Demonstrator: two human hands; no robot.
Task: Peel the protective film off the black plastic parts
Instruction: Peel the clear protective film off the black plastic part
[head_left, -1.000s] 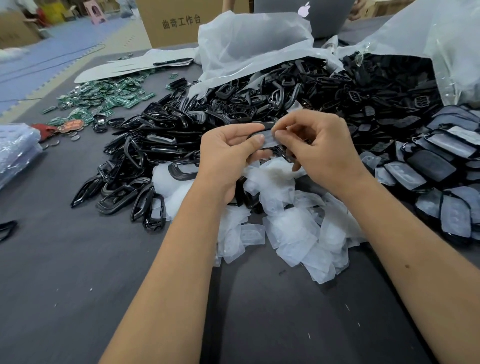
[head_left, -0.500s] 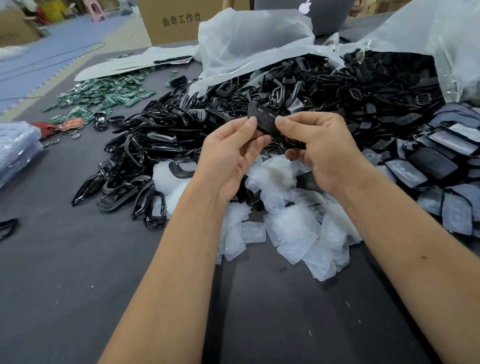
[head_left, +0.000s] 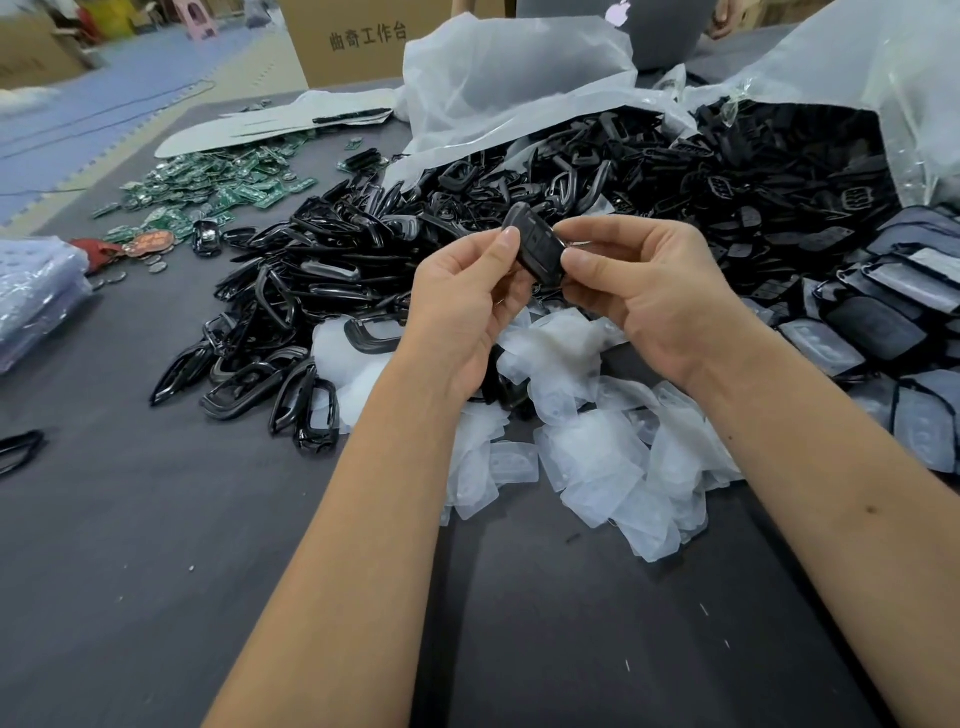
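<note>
From the head camera, a wide bench (head_left: 130, 545) covered in dark grey cloth fills most of the view. Above its middle, the left hand (head_left: 462, 306) and the right hand (head_left: 654, 291) hold one black plastic part (head_left: 537, 249) between them, raised over the clutter. The left thumb and fingers pinch its left edge; the right thumb and curled fingers grip its right end. The part's face looks dark and glossy; whether any film clings to it I cannot tell.

Directly under the hands lies a heap of peeled film pieces (head_left: 597, 457), pale and crumpled, on the cloth. Behind and to the left spreads a big pile of black frames (head_left: 322, 291), some spilling toward the bench's near side. To the right, rows of film-covered parts (head_left: 883, 312) lie flat, greyish under their wrap. Clear plastic bags (head_left: 509, 78) sit open at the far side, with more black pieces tumbling out of them.

Farther left, green circuit boards (head_left: 208, 187) are scattered near a white sheet (head_left: 249, 127). A cardboard box (head_left: 358, 41) with printed characters stands at the far edge, beside a grey laptop lid (head_left: 660, 26). Beyond the bench, blue floor mats (head_left: 104, 104) run away to the left.
</note>
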